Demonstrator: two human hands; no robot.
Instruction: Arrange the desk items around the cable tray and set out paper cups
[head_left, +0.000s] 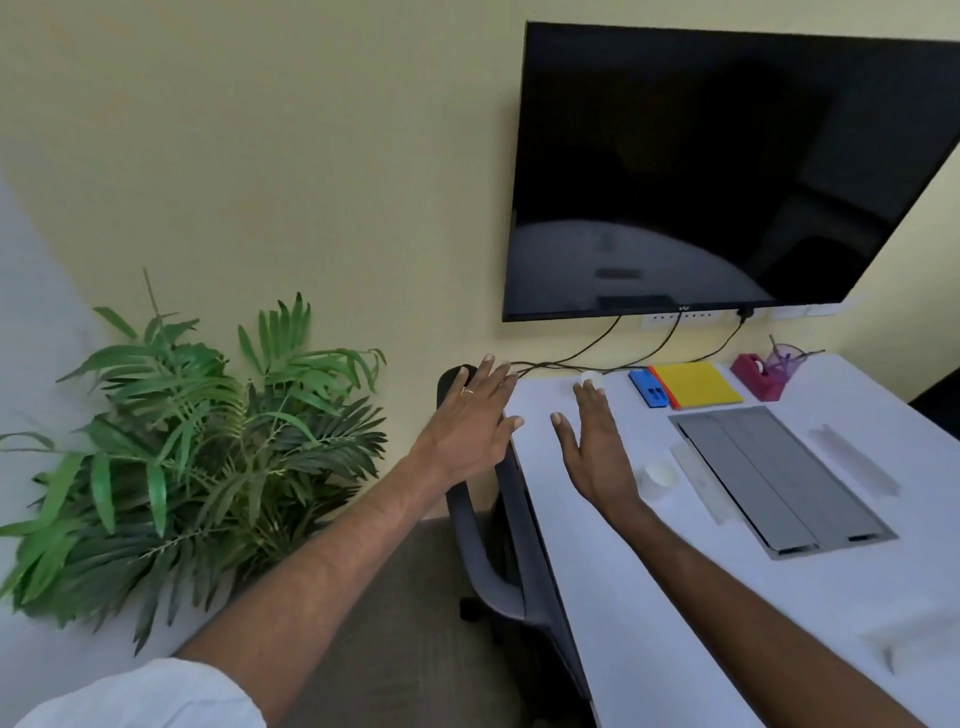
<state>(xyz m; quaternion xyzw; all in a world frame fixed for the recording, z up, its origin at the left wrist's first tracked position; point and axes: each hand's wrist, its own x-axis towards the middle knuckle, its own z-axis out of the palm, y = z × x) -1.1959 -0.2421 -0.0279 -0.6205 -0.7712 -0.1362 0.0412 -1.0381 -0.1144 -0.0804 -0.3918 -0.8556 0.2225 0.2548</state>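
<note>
Both your arms reach forward, left hand over the table's edge, right hand above its top, fingers spread and holding nothing. A paper cup sits between your right wrist and the cable tray; the white blur behind your right fingertips may be another.

Wall-mounted flat screen: dark, fixed to the cream wall. Three black cables hang from its lower edge toward the far edge of the desk. White socket strip on the wall just below the screen. Leafy green plant at left. Dark office chair between plant and desk, against the desk's left edge. Grey-brown carpet underfoot.
</note>
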